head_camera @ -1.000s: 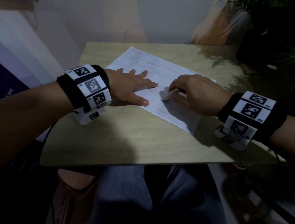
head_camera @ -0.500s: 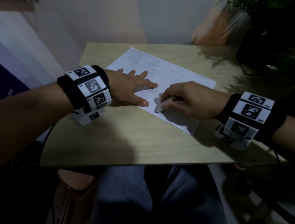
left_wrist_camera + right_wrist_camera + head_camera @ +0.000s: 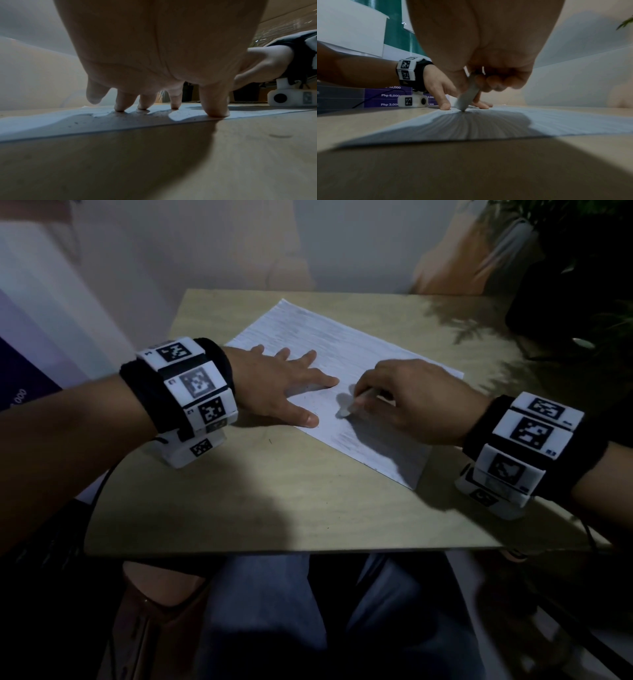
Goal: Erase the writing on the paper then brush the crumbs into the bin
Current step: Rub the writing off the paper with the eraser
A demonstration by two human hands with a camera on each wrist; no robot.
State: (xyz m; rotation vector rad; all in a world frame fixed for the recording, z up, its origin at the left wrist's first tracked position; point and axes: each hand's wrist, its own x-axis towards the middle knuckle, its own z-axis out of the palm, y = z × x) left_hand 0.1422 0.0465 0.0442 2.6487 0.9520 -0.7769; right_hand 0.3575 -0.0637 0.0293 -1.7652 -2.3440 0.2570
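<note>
The paper [image 3: 346, 392] lies flat and skewed on the worktop [image 3: 274, 501], its lines of faint writing running out beyond and to the right of the right hand's [image 3: 418, 402] grip. That grip is narrow, fingers curled round a slim pale eraser stick [image 3: 468, 97] whose tip touches the sheet just beside the left hand [image 3: 284, 385]. The left hand lies spread, fingertips [image 3: 217, 112] pressing the paper's near edge. To erase well, I judge short strokes away from the pinning hand best, with light pressure so the sheet neither buckles nor tears. Dark crumbs [image 3: 159, 115] speckle the paper under the left fingers. No bin shows.
</note>
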